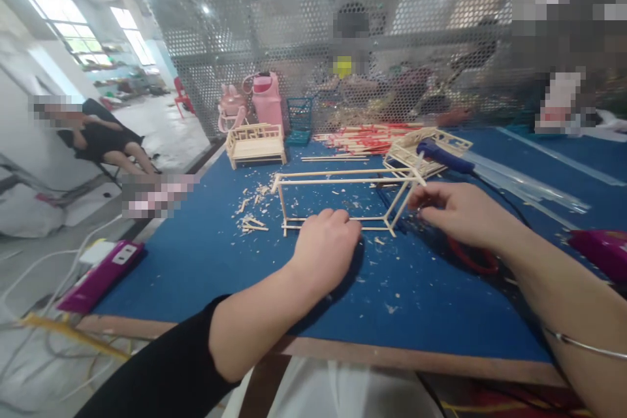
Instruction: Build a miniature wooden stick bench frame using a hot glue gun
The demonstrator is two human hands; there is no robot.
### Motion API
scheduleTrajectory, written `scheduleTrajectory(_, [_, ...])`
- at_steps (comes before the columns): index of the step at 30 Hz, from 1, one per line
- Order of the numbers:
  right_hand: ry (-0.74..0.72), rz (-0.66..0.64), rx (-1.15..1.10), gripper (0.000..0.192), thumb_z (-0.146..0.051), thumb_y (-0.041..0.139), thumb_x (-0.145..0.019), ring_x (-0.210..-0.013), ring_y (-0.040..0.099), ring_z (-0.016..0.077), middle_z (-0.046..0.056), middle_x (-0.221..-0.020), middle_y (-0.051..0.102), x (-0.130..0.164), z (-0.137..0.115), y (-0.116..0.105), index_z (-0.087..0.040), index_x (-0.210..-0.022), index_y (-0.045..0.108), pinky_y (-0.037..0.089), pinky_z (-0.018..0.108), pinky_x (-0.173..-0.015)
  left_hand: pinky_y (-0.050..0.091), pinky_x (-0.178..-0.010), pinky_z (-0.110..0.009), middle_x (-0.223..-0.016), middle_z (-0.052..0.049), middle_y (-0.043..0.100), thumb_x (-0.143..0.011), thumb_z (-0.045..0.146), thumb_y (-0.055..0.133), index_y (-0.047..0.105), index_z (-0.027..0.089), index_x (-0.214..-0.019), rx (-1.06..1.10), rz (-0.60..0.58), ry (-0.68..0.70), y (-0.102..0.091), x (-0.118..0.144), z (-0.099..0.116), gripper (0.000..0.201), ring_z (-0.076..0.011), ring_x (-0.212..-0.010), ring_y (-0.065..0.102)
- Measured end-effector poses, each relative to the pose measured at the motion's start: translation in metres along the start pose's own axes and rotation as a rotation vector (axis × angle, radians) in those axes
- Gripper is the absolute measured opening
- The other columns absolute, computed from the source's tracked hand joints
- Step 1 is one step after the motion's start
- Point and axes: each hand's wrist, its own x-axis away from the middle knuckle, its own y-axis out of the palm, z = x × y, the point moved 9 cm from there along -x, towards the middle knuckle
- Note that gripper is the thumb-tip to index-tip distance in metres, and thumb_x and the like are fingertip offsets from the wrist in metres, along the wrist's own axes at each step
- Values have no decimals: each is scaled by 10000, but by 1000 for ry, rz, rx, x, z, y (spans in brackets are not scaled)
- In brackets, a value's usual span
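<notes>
Head view — stick frame (343,196) between both hands' fingers (337,219)

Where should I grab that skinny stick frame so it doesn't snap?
Probably best by the long bottom rail of the stick frame, from the near side, where the left hand already rests. The rail lies flat on the blue table; the upright sticks look thin, and the right hand works at its end.

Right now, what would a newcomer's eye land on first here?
The open stick frame at the middle of the blue table, with the left hand fisted on its near rail and the right hand at its right end. Behind it lies a blue glue gun; far left, a finished miniature bench.
</notes>
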Motion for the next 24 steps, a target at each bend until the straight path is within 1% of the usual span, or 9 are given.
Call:
scheduleTrajectory(2, [36,106,-28,71,-207,546,-689,-561,566,170,-2,-613,627,-1,4,-12,-205,-707,615,411,293,-571,476,-675,-327,-785,-60,650,-890,245,495,668,171,-814,39,34,81,-1,3,11,203,-213,-787,606])
scheduleTrajectory(5, [129,305,-10,237,-371,468,-796,-486,527,166,-6,-505,548,3,9,-45,-196,-687,584,383,289,-520,485,-696,-326,-763,-56,646,-887,261,503,671,171,-802,98,44,153,-2,5,19,209,-204,-783,609])
scheduleTrajectory(7, [177,388,85,250,-317,387,-837,-483,519,168,-7,-487,526,9,10,-68,-188,-741,577,369,285,-519,487,-708,-330,-784,-60,654,-882,254,513,681,175,-828,114,19,129,0,4,15,194,-205,-793,612])
scheduleTrajectory(9, [167,341,226,174,-206,405,-802,-536,545,171,2,-553,574,13,9,-76,-183,-857,569,368,277,-539,486,-723,-337,-818,-64,661,-882,245,511,689,179,-859,108,-17,83,1,1,7,192,-212,-812,612])
scheduleTrajectory(11, [165,173,399,135,-197,476,-762,-607,580,189,26,-641,626,18,16,-67,-192,-874,552,365,276,-544,483,-730,-343,-853,-74,660,-885,239,501,691,179,-883,84,-46,26,1,-2,-2,200,-225,-840,606])
scheduleTrajectory(13, [213,-4,561,115,-316,530,-770,-655,605,224,60,-684,645,28,30,-52,-203,-786,541,356,287,-530,481,-740,-346,-881,-87,655,-886,231,494,692,175,-900,55,-58,-32,-1,-4,-12,206,-236,-871,597])
scheduleTrajectory(15, [290,-112,653,242,-445,518,-785,-684,626,260,97,-717,658,40,47,-40,-207,-745,533,352,300,-512,479,-755,-350,-903,-95,651,-885,228,491,696,174,-914,36,-68,-77,-2,-5,-18,213,-244,-897,591])
scheduleTrajectory(19, [360,-134,653,334,-519,449,-813,-744,651,286,138,-820,682,52,62,-31,-197,-827,541,372,306,-510,476,-779,-354,-934,-94,656,-885,228,487,707,182,-930,37,-106,-112,2,-7,-24,230,-252,-931,585])
scheduleTrajectory(24, [416,-32,534,344,-491,529,-731,-694,645,259,96,-800,675,50,69,-37,-201,-916,512,405,299,-528,482,-770,-362,-940,-104,655,-882,240,488,712,175,-914,45,-96,-105,5,-9,-24,236,-266,-948,583])
